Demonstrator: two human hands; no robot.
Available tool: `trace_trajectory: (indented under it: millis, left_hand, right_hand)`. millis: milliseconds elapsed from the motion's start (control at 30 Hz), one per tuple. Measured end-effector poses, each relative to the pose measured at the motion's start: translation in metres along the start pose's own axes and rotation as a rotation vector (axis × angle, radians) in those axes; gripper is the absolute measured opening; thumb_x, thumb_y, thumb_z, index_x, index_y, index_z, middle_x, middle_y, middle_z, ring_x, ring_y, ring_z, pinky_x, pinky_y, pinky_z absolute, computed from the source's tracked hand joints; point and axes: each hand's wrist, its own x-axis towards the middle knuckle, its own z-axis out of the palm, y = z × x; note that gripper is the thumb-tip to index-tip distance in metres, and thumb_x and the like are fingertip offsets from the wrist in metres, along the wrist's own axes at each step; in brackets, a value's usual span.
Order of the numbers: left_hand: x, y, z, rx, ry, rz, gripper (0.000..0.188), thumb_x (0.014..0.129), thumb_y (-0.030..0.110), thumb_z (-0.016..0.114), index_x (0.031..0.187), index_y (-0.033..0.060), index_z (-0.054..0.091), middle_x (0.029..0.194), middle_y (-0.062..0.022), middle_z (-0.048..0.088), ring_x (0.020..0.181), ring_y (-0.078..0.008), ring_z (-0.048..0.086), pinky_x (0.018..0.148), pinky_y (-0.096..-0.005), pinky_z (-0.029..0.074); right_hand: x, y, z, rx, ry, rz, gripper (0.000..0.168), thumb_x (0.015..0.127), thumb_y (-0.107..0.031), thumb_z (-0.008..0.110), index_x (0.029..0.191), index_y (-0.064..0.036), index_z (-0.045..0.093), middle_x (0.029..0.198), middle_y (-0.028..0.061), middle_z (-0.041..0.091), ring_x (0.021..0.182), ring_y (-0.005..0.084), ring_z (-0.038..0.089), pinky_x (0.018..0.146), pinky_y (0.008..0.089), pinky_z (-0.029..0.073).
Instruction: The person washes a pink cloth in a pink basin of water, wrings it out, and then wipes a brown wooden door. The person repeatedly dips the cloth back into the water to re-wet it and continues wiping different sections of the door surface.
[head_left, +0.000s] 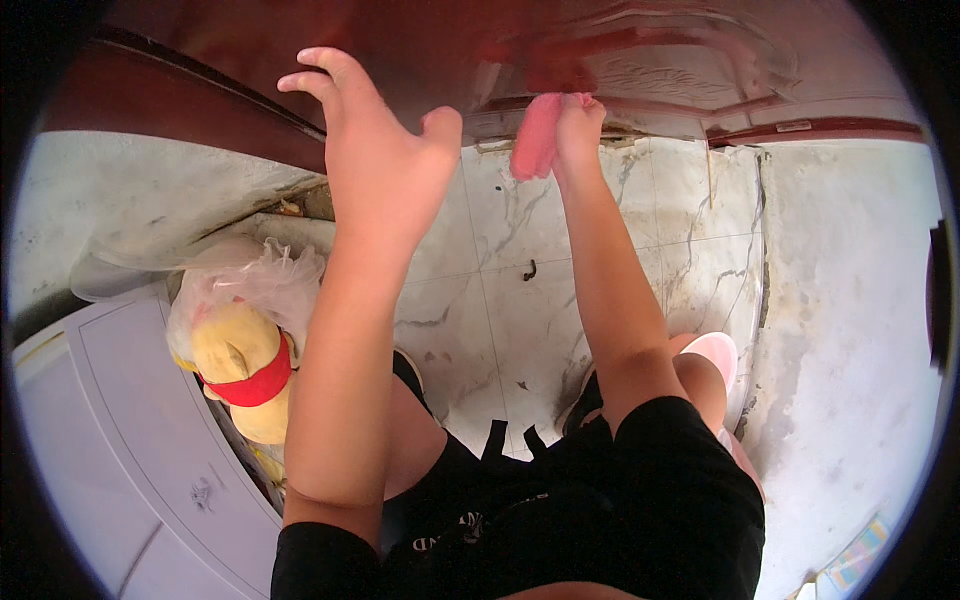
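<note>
My right hand (579, 135) grips a pink cloth (537, 139), held at the lower part of a dark red door panel (450, 45) with moulded relief. Part of the cloth hangs down over the pale floor in the view. Raised to the left, my left hand (382, 150) holds nothing; its thumb and fingers are spread apart in front of the door. Whether its fingertips touch the panel I cannot tell.
Marble-patterned floor tiles (480, 315) carry a small dark curved piece (530, 270). At left, a yellow plush toy (240, 352) with a red band sits beside a pale cabinet (127, 375). A pink plastic basin (712, 356) stands by my right leg. Whitish walls (832, 300) flank the doorway.
</note>
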Motion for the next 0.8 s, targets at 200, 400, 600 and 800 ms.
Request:
trace_trajectory:
  millis: [200,400,600,800]
  left_hand:
    - [0.0,0.013,0.0,-0.082,-0.069,-0.131,0.106,0.091,0.016,0.069,0.169,-0.0009,0.0,0.17,-0.0479,-0.002,0.145,-0.0491,0.054,0.121,-0.0406,0.047]
    - [-0.001,0.013,-0.001,-0.057,-0.062,-0.12,0.106,0.091,0.016,0.069,0.169,-0.0011,0.0,0.17,-0.0478,-0.003,0.147,-0.0491,0.052,0.121,-0.0408,0.046]
    - [-0.004,0.001,-0.007,-0.072,-0.048,-0.094,0.106,0.091,0.014,0.069,0.169,-0.0028,-0.001,0.169,-0.0486,-0.003,0.154,-0.0498,0.042,0.122,-0.0408,0.046]
    - [0.0,0.012,0.006,-0.083,-0.046,-0.037,0.106,0.09,0.012,0.07,0.168,-0.0044,0.0,0.168,-0.0497,-0.003,0.157,-0.0503,0.035,0.121,-0.0418,0.047]
  right_hand:
    - [-0.014,0.017,0.007,0.108,0.166,0.072,0.018,0.107,-0.011,0.05,0.109,0.001,0.064,0.1,0.0148,0.072,0.086,0.0273,0.071,0.074,0.0415,0.061]
    - [-0.023,0.015,0.012,0.216,0.051,0.099,0.019,0.107,-0.011,0.051,0.112,0.0,0.065,0.1,0.0151,0.073,0.089,0.0286,0.072,0.077,0.0443,0.062]
    - [-0.051,-0.011,0.047,0.316,-0.097,0.255,0.02,0.108,-0.011,0.05,0.114,-0.001,0.066,0.103,0.0145,0.073,0.09,0.0267,0.073,0.077,0.0432,0.062]
    - [-0.038,0.028,0.048,0.25,0.085,0.283,0.02,0.11,-0.016,0.05,0.114,-0.001,0.062,0.096,0.0128,0.071,0.084,0.0255,0.07,0.074,0.0434,0.061]
